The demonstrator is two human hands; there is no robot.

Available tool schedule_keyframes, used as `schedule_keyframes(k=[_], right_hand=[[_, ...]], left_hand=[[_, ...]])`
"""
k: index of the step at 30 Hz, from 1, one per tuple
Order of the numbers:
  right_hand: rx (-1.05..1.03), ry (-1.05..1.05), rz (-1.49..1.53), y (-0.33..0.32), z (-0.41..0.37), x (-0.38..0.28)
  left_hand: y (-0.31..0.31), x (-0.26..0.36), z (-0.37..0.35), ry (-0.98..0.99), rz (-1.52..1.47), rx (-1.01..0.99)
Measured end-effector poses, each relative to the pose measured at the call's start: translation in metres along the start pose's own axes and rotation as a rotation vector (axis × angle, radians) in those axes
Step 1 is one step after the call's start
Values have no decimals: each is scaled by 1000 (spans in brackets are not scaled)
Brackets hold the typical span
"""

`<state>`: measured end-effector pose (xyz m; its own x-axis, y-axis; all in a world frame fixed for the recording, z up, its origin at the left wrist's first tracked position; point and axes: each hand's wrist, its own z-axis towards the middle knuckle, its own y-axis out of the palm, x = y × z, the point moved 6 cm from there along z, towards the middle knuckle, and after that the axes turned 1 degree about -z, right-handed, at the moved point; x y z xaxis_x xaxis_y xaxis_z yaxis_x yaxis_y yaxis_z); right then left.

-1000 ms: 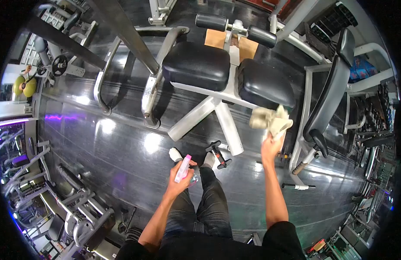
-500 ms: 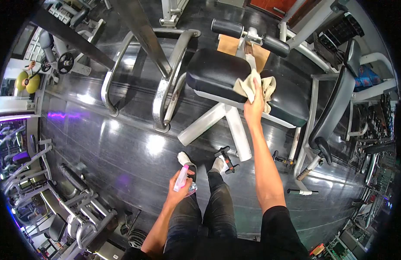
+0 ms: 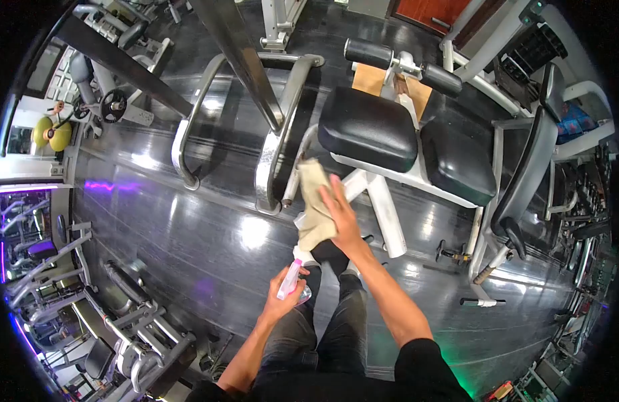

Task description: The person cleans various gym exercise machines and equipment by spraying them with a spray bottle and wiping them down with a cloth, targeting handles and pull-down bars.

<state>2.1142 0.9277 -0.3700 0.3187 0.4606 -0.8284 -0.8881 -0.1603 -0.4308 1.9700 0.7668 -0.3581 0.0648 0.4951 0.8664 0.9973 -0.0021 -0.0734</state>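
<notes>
My left hand [image 3: 282,296] is wrapped round a spray bottle [image 3: 291,278] with a pink and white top, held low in front of my legs. A beige cloth [image 3: 315,204] hangs from my right hand [image 3: 343,218], gripped on the thumb side while the fingers stretch forward along it. Both the cloth and this hand are in the air, short of the bench. Beyond them stands a weight bench with a black padded seat [image 3: 368,127] and a second black pad [image 3: 456,161]. Neither pad is being touched.
Beside the bench on the left is a curved metal machine frame [image 3: 266,164]. An upright padded machine [image 3: 523,161] stands to the right. Dark dumbbell-like handles [image 3: 450,251] lie low near the bench leg. More gym machines [image 3: 138,315] fill the lower left.
My right hand has lifted the cloth off the bench pads and brought it back left, toward my body. The left hand still holds the spray bottle. The view has shifted slightly.
</notes>
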Motion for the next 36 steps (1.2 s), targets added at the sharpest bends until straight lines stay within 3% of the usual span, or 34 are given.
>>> schedule_keyframes(k=[2, 5, 7, 9, 11, 14, 16, 18, 20, 27, 30, 32, 34, 36], right_hand=[[-111, 45, -61, 23, 47, -7], [-82, 158, -195, 76, 84, 36], [-132, 326, -367, 94, 90, 54], [-153, 294, -403, 93, 76, 43], [-305, 266, -337, 91, 45, 24], [-295, 225, -137, 86, -2, 3], [-346, 259, -173, 88, -14, 3], [-346, 260, -245, 85, -7, 1], [-269, 96, -397, 85, 15, 2], [-217, 267, -442, 82, 65, 41], [-286, 266, -144, 72, 22, 31], [-494, 530, 101, 71, -28, 47], [-515, 634, 295, 48, -71, 48], [-404, 698, 439, 4, -87, 34]], left_hand=[[-12, 3, -3, 55, -41, 30], [-31, 1, -8, 46, -2, 75], [-42, -2, -13, 34, -4, 98], [-51, -9, -17, 22, -9, 104], [-56, -22, -18, 7, -56, 111], [-55, -28, -17, -25, -30, 73], [-48, -26, -15, -20, -34, 62], [-43, -23, -11, -13, -29, 39], [-38, -20, -11, 16, -23, 25], [-33, -12, -13, 77, -43, 30], [-30, -14, -13, 24, -24, 2], [-25, -14, -12, -36, 23, 3], [-18, -15, -9, -20, -15, 14], [-6, -12, -5, -5, -84, 56]])
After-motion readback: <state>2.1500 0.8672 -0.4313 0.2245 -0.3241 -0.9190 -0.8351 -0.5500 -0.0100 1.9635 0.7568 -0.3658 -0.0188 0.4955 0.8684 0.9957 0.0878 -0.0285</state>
